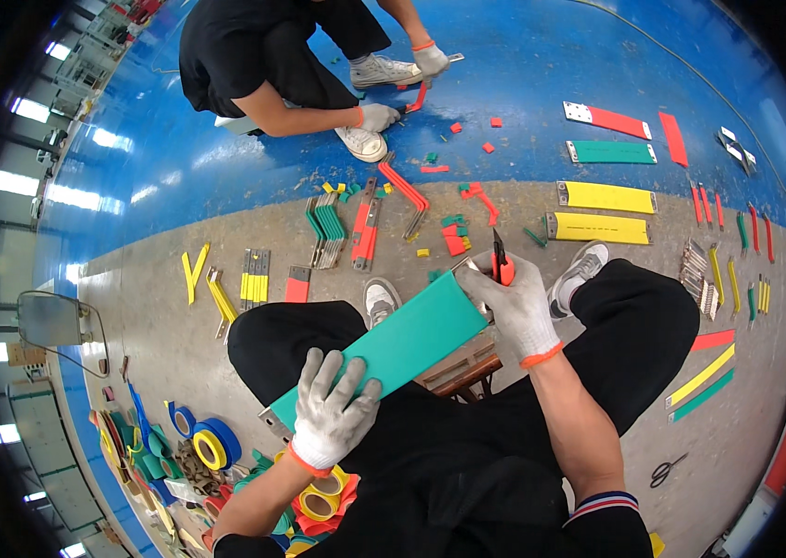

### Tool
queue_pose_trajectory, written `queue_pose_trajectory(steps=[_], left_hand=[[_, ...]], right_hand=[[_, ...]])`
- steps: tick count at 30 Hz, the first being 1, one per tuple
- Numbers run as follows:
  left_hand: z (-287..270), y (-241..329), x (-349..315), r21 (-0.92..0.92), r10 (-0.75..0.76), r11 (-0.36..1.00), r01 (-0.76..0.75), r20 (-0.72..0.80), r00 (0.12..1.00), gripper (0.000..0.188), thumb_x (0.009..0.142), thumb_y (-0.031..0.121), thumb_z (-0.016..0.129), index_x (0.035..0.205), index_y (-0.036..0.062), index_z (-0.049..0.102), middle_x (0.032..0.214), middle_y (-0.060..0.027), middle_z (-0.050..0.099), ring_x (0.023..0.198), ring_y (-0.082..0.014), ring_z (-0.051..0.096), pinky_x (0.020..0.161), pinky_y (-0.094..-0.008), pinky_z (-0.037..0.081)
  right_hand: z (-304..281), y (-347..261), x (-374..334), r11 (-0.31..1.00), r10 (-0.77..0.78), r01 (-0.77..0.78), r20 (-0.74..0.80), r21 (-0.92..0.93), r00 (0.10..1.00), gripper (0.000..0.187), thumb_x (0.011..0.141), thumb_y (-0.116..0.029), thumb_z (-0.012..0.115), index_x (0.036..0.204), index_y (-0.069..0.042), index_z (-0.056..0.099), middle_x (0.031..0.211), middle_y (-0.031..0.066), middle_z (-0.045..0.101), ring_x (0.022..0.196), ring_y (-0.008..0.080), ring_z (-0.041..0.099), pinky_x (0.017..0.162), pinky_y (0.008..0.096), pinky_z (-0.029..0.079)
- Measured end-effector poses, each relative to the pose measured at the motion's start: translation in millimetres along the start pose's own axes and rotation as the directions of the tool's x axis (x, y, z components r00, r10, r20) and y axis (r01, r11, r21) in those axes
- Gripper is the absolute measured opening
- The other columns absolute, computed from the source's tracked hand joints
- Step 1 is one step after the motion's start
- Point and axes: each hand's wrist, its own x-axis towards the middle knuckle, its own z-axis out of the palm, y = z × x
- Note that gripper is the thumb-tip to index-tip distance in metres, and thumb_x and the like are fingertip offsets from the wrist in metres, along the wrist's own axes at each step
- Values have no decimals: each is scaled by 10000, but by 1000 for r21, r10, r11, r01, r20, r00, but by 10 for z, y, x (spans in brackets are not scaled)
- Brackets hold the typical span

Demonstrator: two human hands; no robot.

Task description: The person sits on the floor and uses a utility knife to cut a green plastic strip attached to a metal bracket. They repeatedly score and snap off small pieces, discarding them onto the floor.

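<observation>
A flat metal bar in a green sleeve (411,325) lies slantwise across my lap, bare metal showing at both ends. My left hand (332,409), in a white glove with an orange cuff, grips its near left end, fingers spread over the green surface. At the far right end, my gloved right hand (518,302) is closed around a red and black utility knife (501,265), blade pointing away from me. The fingers of that hand also touch the bar's metal end. Part of the knife's handle is hidden in the glove.
Opposite me, a gloved co-worker (290,84) crouches with a red strip. Yellow-sleeved bars (607,196), bent green bars (326,223) and red scraps (455,244) lie on the floor. Tape rolls (216,445) sit at left, scissors (662,472) at right, a wooden stool (462,372) below me.
</observation>
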Motion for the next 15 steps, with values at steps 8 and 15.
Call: queue_pose_trajectory(steps=[8,15], left_hand=[[-31,-30,-20,135,2,991,-12,72,997,627,652,111,841,1239,223,652,1349,-148,539,1251,-486,538,1013,-678,501],[31,-52,40,100,20,995,-26,58,998,609,683,97,802,1260,220,651,1349,-108,552,1235,-464,550,946,-607,530]], right_hand=[[-43,45,5,1000,24,-24,14,4,1000,223,949,-202,777,983,9,714,727,-23,613,648,46,525,579,247,410],[-109,107,86,995,6,-9,-35,-96,999,232,951,-192,775,1009,27,722,769,-15,644,674,44,545,603,242,428]])
